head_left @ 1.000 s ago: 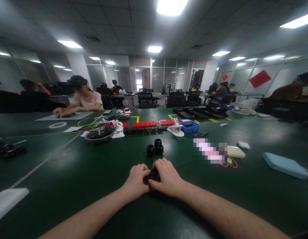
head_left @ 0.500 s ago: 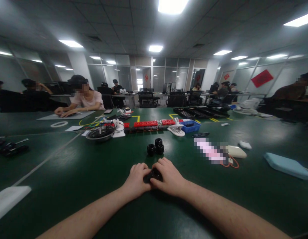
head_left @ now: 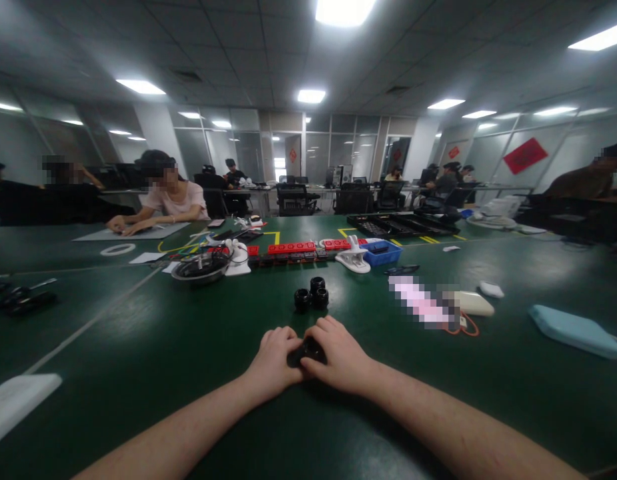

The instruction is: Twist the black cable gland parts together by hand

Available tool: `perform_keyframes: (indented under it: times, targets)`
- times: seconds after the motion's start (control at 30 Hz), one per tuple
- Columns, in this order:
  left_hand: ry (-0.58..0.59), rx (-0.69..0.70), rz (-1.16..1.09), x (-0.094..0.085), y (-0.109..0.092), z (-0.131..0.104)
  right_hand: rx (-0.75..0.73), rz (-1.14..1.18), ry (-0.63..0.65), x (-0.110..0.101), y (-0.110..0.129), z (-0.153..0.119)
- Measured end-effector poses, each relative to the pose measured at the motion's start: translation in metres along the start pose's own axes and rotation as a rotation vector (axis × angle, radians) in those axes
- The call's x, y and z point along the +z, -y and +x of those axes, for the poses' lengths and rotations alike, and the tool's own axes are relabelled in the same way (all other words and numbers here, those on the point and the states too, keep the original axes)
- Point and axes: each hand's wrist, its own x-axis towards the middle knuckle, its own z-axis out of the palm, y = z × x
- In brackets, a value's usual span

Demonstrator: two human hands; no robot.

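Note:
My left hand (head_left: 277,357) and my right hand (head_left: 339,353) meet low in the middle of the view. Between them they grip shiny black rounded pieces (head_left: 312,348), largely covered by my fingers; I cannot tell whether these are one part or two. The right thumb presses across the near side, while the left fingers curl round the other end. Just beyond my hands, a small cluster of three glossy black cylindrical pieces (head_left: 302,300) with open tops stands upright on the green table (head_left: 228,427).
Farther back lie a row of red blocks (head_left: 291,247), a blue bin (head_left: 382,253), a white clamp-like stand (head_left: 355,259) and a metal bowl of black parts (head_left: 201,267). A light-blue pouch (head_left: 576,331) lies right, a white block (head_left: 23,403) left. A person (head_left: 171,193) sits across.
Almost nothing differs. Both hands keep the same hold on the black pieces, and the view has shifted very slightly.

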Motion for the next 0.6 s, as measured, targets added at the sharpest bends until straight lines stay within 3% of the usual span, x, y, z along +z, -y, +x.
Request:
perform_keyframes:
  times: [0.6]
  targets:
    - [-0.025, 0.034, 0.040, 0.0007, -0.0006, 0.0005, -0.037, -0.044, 0.012, -0.0041, 0.0025, 0.0010]
